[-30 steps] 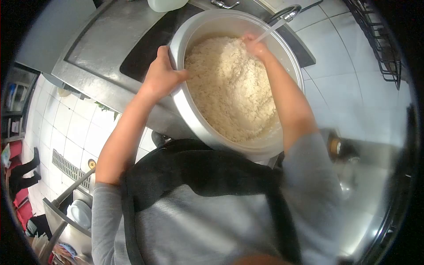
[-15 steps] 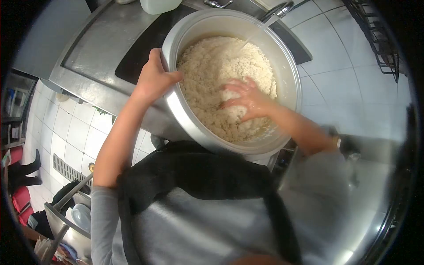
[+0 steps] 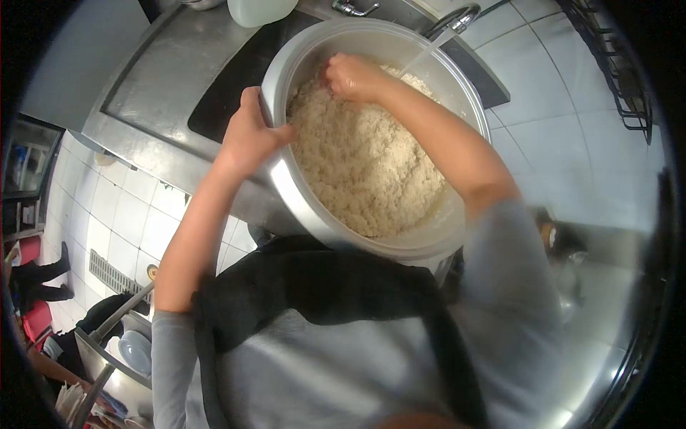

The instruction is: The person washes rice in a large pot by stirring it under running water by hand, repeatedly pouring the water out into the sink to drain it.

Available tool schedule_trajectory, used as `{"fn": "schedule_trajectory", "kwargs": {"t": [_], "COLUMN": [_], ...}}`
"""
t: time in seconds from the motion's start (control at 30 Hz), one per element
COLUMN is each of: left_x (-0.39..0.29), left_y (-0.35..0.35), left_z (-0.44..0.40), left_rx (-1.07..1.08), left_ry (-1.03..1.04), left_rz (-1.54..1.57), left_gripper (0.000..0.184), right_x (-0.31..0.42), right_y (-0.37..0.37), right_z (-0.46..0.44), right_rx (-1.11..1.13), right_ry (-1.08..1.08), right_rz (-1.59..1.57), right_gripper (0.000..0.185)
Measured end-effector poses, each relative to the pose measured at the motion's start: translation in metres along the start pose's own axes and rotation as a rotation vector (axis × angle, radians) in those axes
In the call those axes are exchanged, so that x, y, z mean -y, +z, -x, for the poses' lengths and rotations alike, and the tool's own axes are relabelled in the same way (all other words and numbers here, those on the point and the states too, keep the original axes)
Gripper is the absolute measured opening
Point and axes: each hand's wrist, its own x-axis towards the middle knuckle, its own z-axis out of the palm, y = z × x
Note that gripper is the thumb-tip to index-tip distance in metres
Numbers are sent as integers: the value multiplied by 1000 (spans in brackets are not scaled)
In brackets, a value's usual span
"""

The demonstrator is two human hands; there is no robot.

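Observation:
A large silvery metal pot is filled with wet, pale rice. My left hand grips its left rim, the thumb hooked over the inner edge and the other fingers outside. Deep in the far left part of the pot, my right hand is curled into the rice against the wall, its fingertips partly hidden by grains. A thin stream of water runs from the tap into the pot, beside my right forearm.
A translucent plastic container stands on the steel counter behind the pot. At the right, a black wire rack hangs by the tiled wall. Another person's legs show at far left, near a steel cart holding bowls.
My right hand has moved from the middle of the rice to the far left side, and its spread fingers have curled in. My left hand stays on the rim.

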Motion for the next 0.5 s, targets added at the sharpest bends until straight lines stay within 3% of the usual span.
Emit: {"fn": "schedule_trajectory", "kwargs": {"t": [0.07,0.13,0.2,0.23,0.27,0.33,0.4,0.47,0.5], "left_x": [-1,-3,-4,-2,3,0,2,-2,-3], "left_y": [1,2,2,2,4,2,4,3,2], "left_z": [2,4,4,5,3,4,5,6,7], "left_rx": [-12,-40,-17,-6,-9,-2,-32,-29,-32], "left_ry": [0,10,-4,-11,23,5,32,35,32], "left_rz": [1,-14,49,82,77,44,92,58,39], "left_gripper": [64,66,66,66,66,72,74,73,72], "right_x": [-28,-85,-115,-120,-115,-78,-30,18,37], "right_y": [1,26,52,47,44,41,36,43,35], "right_z": [-13,23,89,120,149,193,223,243,238], "right_rx": [177,33,-113,-16,82,241,345,363,503], "right_ry": [117,53,379,403,424,629,871,861,806], "right_rz": [75,-8,-376,-204,-31,24,-141,-223,-407], "right_gripper": [23,26,32,36,39,44,53,67,72]}}
